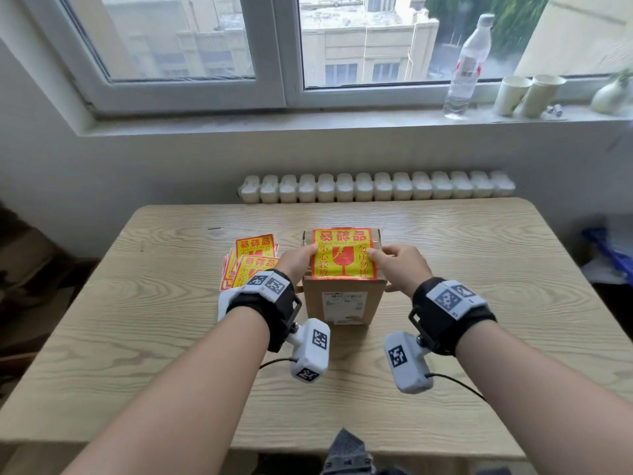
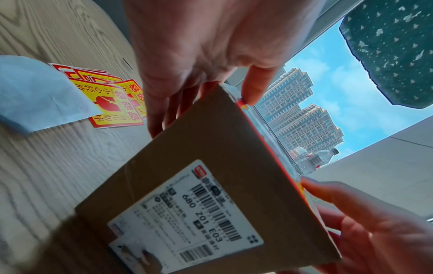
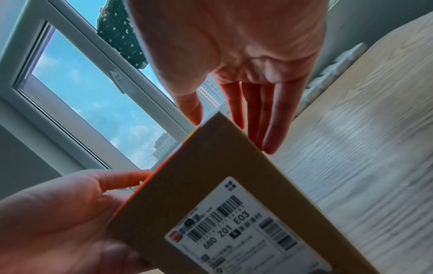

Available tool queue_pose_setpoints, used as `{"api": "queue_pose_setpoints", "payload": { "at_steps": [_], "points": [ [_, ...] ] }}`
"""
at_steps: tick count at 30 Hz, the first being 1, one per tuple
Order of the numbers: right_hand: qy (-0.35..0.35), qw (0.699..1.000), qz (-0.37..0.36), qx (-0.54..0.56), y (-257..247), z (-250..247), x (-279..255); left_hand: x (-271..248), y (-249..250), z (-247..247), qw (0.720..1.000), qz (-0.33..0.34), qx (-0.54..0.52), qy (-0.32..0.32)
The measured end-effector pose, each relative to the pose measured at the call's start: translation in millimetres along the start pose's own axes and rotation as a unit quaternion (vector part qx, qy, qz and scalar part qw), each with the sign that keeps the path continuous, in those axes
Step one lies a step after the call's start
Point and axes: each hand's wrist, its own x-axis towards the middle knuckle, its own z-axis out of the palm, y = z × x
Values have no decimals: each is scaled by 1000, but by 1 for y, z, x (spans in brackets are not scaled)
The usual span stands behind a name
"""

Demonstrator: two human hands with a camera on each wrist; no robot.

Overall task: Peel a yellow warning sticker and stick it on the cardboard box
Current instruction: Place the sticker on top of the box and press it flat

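Lying flat atop the cardboard box (image 1: 344, 299), the yellow sticker (image 1: 343, 254) is being pressed at 9 and 3 o'clock by left hand (image 1: 297, 260) and right hand (image 1: 404, 265), fingers straight.

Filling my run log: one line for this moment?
step: pressing sticker on cardboard box top | left hand: thumb on sticker | right hand: same

Bottle (image 1: 466, 66), cups (image 1: 529, 94) on windowsill (image 1: 239, 121)

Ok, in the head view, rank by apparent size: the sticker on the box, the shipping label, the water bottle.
1. Sticker on the box
2. Water bottle, though distance makes it look smaller
3. Shipping label
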Motion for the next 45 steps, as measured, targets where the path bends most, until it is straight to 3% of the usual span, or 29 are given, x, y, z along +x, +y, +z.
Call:
{"api": "queue_pose_setpoints", "payload": {
  "at_steps": [16, 25, 33, 45],
  "points": [
    [60, 998, 14, -4, -44, -4, 103, 86, 77, -8, 999, 23, 17, -27],
    [92, 995, 22, -27, -42, 4, 130, 118, 79, -5, 999, 14, 1, -36],
    [92, 995, 6, -49, -40, 5, 126, 117, 74, -6, 999, 30, 21, -23],
    [117, 983, -52, -131, -47, 0, 81, 55, 71, -17, 995, 65, 65, 28]
  ]
}}
